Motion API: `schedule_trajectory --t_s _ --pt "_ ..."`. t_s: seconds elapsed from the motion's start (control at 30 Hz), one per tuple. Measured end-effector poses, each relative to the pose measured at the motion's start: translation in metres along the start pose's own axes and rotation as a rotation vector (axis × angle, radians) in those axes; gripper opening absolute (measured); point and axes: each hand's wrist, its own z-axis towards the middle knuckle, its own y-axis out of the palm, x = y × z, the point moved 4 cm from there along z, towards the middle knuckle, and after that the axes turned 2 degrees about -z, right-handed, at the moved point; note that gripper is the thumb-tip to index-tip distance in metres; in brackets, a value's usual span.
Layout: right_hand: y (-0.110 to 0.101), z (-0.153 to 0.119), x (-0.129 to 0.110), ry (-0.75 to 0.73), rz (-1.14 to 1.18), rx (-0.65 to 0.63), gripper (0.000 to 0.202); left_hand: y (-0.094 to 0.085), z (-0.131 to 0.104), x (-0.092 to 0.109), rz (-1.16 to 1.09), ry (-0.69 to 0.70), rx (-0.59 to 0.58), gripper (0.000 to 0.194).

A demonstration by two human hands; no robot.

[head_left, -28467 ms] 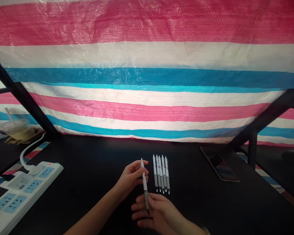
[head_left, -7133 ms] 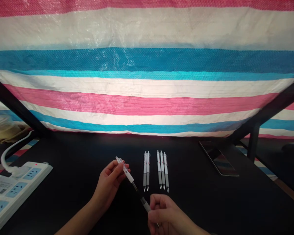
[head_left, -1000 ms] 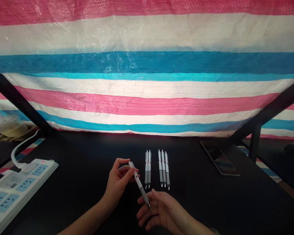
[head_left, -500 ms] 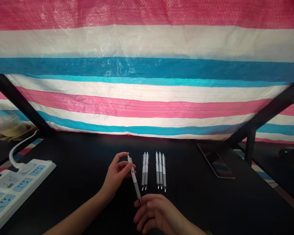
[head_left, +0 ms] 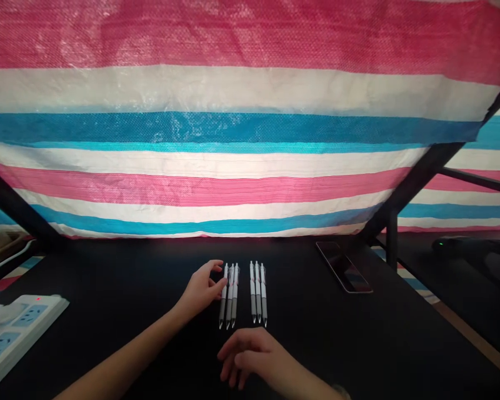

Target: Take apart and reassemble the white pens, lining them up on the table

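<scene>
Two groups of white pens with grey grips lie on the black table (head_left: 150,355), three in each. My left hand (head_left: 202,289) is at the outer pen (head_left: 224,297) of the left group, thumb and fingers closed at its upper part, some fingertips hidden. That pen lies alongside two others (head_left: 232,294). The right group of pens (head_left: 258,291) lies a short gap away, with no hand on it. Just in front of the pens' tips hovers my right hand (head_left: 254,355), fingers loosely bent and apart, holding nothing.
A dark phone (head_left: 344,268) lies right of the pens. At the left edge is a white power strip (head_left: 45,314) with a lit red light. A striped sheet (head_left: 212,189) hangs behind the table between black frame bars (head_left: 400,189). A black device (head_left: 462,247) with a green light sits far right.
My left hand has lowered the tilted pen onto the table, beside the left pair. My right hand has come away from its tip. The view has turned slightly right.
</scene>
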Motion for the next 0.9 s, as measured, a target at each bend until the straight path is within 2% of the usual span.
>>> schedule_trajectory --t_s 0.13,0.23,0.33,0.4,0.47,0.53,0.7,0.9 --pt "-0.018 -0.011 -0.030 -0.377 -0.889 0.274 0.028 0.003 -0.035 0.000 -0.073 -0.105 -0.074 0.046" --pt "-0.029 -0.013 -0.034 -0.433 -1.323 0.351 0.039 0.004 -0.058 -0.003 -0.144 -0.160 -0.093 0.044" --pt "-0.035 -0.007 -0.021 -0.431 -1.562 0.371 0.050 0.006 -0.075 -0.007 -0.207 -0.164 -0.089 0.042" --pt "-0.033 -0.001 -0.009 -0.497 -1.682 0.375 0.051 0.006 -0.083 -0.009 -0.256 -0.140 -0.062 0.046" --pt "-0.030 0.005 -0.001 -0.637 -1.778 0.469 0.025 0.003 -0.088 -0.011 -0.309 -0.119 -0.007 0.050" --pt "-0.027 0.010 0.004 -0.735 -1.803 0.516 0.011 0.000 -0.091 -0.013 -0.340 -0.119 0.059 0.055" --pt "-0.027 0.012 0.004 -0.818 -1.756 0.489 0.013 -0.009 -0.092 -0.012 -0.378 -0.121 0.152 0.053" --pt "-0.016 0.005 -0.009 -0.865 -1.683 0.346 0.020 -0.011 -0.091 -0.012 -0.386 -0.118 0.186 0.046"
